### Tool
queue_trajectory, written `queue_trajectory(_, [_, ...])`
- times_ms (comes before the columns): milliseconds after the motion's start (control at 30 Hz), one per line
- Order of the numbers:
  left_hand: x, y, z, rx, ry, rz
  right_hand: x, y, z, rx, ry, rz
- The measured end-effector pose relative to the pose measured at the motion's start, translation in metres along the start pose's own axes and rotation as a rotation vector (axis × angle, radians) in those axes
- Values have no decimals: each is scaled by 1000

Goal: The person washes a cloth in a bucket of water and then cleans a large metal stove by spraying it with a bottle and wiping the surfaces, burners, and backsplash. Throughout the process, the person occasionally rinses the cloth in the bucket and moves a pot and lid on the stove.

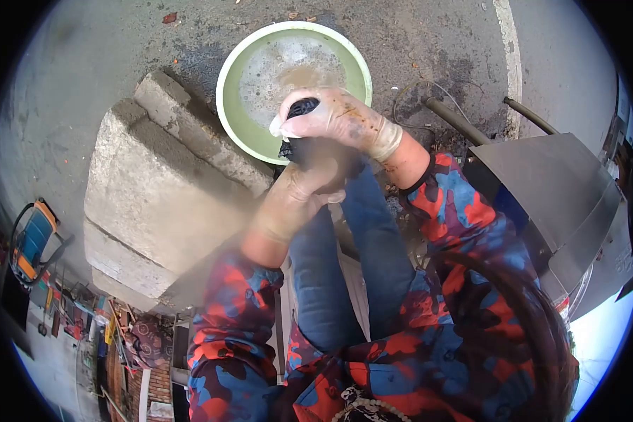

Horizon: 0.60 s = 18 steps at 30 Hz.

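Both my hands wear thin, translucent gloves and meet in front of my knees, over the near edge of a pale green basin (225, 116). My right hand (341, 123), its glove stained brown, curls around a bunched, shiny black wet-looking material (303, 107). More of the black stuff hangs below that hand. Just nearer to me, my left hand (299, 197) closes on the lower part of the same bundle. A blurry patch hides some of its fingers. I cannot tell whether the bundle is cloth or plastic. Foamy, cloudy water (274, 74) fills the basin.
Large concrete blocks (148, 190) stand left of the basin. To the right are a grey metal panel (548, 190), a metal pipe (457, 121) and a thin cable (439, 88) on the stained pavement. Tools and clutter (67, 306) lie at far left.
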<state>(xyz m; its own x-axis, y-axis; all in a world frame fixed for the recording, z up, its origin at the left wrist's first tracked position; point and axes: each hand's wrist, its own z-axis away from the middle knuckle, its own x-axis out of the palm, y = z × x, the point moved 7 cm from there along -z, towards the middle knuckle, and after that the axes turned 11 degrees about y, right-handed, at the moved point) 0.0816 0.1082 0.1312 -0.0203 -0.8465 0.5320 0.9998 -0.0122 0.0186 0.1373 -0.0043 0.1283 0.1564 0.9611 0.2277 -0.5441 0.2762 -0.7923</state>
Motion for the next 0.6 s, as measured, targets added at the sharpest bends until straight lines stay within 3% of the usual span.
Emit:
queue_trajectory(33, [-4, -1, -5, 2, -3, 1, -3, 11, -5, -14, 61, 144])
queue_trajectory(67, [-4, 9, -7, 277, -63, -341, -2, 20, -9, -54, 81, 215])
queue_trajectory(167, [-4, 14, -22, 632, -55, -865, -2, 48, -19, -25, 121, 274])
queue_trajectory(233, [-38, -6, -52, 154, 290, -271, -4, 67, -29, -37, 140, 399])
queue_trajectory(300, [-95, -23, -96, 448, 193, -752, -8, 99, -42, -12, 211, 649])
queue_trajectory(333, [-131, -44, -126, 396, 217, -866, -7, 115, -48, -14, 208, 652])
queue_trajectory(400, [-140, -50, -139, 350, 235, -981, -5, 144, -56, -44, 209, 926])
queue_trajectory(467, [-94, -46, -125, 903, 11, -2186, 0, 160, -57, -53, 205, 1021])
queue_trajectory(500, [-91, -41, -120, 908, 8, -2188, 2, 163, -58, -55, 198, 1109])
queue_trajectory(533, [-95, -38, -119, 721, -25, -2073, 0, 186, -62, 233, 37, 1077])
queue_trajectory(567, [-101, -31, -113, 234, 193, -1452, -3, 176, -56, 230, 43, 1077])
queue_trajectory(600, [-108, -25, -97, -3, 551, -746, -8, 156, -41, 212, 142, 574])
